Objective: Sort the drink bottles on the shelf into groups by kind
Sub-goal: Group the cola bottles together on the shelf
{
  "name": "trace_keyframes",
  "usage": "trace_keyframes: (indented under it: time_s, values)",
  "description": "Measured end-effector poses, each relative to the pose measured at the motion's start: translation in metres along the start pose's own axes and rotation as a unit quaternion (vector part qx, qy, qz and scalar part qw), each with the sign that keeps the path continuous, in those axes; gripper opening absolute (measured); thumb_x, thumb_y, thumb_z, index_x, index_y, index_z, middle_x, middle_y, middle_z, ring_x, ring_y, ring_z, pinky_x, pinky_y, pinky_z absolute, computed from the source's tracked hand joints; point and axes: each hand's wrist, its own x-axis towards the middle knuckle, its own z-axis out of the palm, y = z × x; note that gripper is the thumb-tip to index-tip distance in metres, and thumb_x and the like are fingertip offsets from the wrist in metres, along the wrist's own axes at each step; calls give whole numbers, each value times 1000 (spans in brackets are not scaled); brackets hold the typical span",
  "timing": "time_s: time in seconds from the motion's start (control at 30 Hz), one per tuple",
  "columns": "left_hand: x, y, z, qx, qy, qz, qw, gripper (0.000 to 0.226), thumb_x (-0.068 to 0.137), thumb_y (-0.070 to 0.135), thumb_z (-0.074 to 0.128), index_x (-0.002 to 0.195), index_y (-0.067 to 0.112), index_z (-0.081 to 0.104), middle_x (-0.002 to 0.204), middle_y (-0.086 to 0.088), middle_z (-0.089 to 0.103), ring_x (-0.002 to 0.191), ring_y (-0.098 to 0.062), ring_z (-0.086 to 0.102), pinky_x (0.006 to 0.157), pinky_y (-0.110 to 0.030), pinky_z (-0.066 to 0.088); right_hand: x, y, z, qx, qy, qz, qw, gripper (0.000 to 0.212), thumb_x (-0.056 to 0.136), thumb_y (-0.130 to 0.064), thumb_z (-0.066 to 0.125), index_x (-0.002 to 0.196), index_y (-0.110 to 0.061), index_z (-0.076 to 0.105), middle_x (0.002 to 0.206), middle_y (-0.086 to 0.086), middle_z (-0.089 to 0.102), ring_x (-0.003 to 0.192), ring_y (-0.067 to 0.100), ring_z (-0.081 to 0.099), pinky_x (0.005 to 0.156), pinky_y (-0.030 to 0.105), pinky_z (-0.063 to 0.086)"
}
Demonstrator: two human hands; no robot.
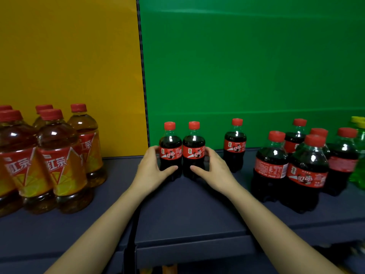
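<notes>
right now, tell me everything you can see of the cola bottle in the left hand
The cola bottle is clear plastic, filled with dark drink up to the shoulder, with a red cap and a red label with white characters. It stands upright on the dark shelf, in front of the green panel. The left hand grips its lower body, thumb across the front. A second cola bottle, gripped by the right hand, stands close beside it, seemingly touching.
</notes>
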Motion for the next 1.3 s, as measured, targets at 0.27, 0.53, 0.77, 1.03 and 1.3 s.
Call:
trace_keyframes:
  time_s: [0.27,0.53,0.77,1.03,1.3]
  values:
    - [-32,46,-16,53,106,224,967,17,82,16,66,96,13,56,92,8,50,84,-13,52,67,-26,44,-87,7,-52,55,195,-29,979,27,85,-4,61,104,-23,58,98,-7,63,91,3,60,82,14,48]
    - [-35,80,35,-32,-112,203,972,22,84,20,65,102,18,53,96,5,55,85,-11,53,77,-28,49,-127,31,-73,-13,325,10,945,32,87,0,56,115,-15,57,108,-2,59,100,7,58,90,18,46]
    - [6,105,98,-28,-151,99,983,58,86,25,64,133,7,34,135,-10,43,121,-24,47,103,-35,38,-126,39,-71,-81,292,25,953,52,89,-10,57,138,-12,41,139,2,47,124,18,49,102,31,38]
    - [48,105,145,-144,-166,-28,975,85,70,18,81,134,6,27,134,-11,48,122,-24,49,101,-35,40,-104,47,-71,-8,163,75,984,79,89,-18,57,148,-13,4,154,2,21,141,14,22,111,22,20]
    - [46,103,147,-170,-156,-37,972,66,69,12,80,122,5,41,120,-10,56,102,-17,53,85,-26,41,-96,49,-75,-9,145,86,986,78,89,-22,58,147,-12,6,153,2,19,137,16,27,103,17,22]
